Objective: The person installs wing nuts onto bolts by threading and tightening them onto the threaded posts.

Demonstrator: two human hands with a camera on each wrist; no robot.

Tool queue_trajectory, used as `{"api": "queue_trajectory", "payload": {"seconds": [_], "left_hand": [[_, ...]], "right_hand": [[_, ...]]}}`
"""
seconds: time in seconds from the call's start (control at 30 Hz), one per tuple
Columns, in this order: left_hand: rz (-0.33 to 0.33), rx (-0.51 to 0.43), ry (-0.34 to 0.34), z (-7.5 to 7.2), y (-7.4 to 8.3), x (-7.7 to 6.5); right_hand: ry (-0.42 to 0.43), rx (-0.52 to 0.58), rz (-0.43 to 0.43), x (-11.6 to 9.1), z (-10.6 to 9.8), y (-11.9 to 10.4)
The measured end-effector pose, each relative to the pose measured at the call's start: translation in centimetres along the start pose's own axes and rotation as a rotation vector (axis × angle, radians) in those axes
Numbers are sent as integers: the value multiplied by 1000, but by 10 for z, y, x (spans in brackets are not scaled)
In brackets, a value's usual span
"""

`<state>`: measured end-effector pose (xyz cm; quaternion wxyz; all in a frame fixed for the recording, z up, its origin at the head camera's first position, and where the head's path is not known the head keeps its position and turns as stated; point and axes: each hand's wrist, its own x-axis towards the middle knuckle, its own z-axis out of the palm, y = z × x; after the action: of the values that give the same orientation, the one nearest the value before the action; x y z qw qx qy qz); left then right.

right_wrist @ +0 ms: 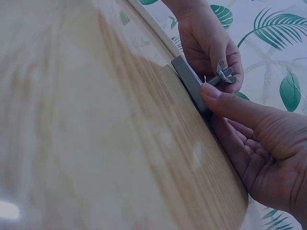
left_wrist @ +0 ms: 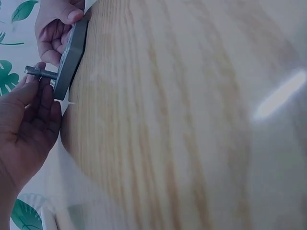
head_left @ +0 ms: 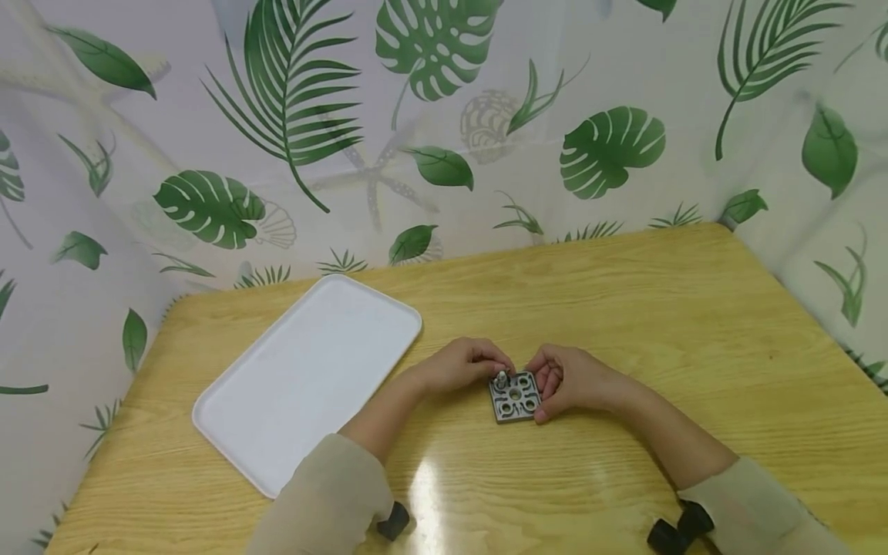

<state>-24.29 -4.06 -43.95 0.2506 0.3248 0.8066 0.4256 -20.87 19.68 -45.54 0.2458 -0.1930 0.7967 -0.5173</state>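
Observation:
A square grey metal plate (head_left: 516,397) with round holes and raised ridges lies on the wooden table. At its far left corner a threaded bolt (left_wrist: 45,73) stands upright from it. A wing nut (right_wrist: 224,73) sits on that bolt near its top. My left hand (head_left: 461,365) reaches in from the left, thumb and fingertips pinching at the wing nut. From the right, my right hand (head_left: 574,379) grips the plate by its right edge, the thumb at the near corner and the other fingers curled at the side.
A white rectangular tray (head_left: 305,385) lies to the left on the table (head_left: 624,308), partly overlapped by my left forearm. Leaf-patterned cloth (head_left: 513,177) hangs behind the table's far edge and along the sides. Dark wrist-worn pieces (head_left: 394,521) show at the sleeves.

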Motion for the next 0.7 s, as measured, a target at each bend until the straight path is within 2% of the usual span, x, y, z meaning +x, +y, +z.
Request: {"api": "queue_trajectory", "payload": {"seconds": [0.07, 0.27, 0.37, 0.53, 0.7], "left_hand": [[-35, -5, 49, 2, 0, -2], [-140, -50, 306, 16, 3, -18], [-176, -96, 398, 27, 4, -29], [-203, -198, 487, 45, 12, -37], [-186, -227, 526, 55, 14, -35]], "right_hand": [[-1, 0, 1, 0, 0, 0], [7, 0, 12, 0, 0, -2], [9, -1, 16, 1, 0, -3], [9, -6, 13, 1, -1, -2], [3, -10, 3, 0, -1, 0]]}}
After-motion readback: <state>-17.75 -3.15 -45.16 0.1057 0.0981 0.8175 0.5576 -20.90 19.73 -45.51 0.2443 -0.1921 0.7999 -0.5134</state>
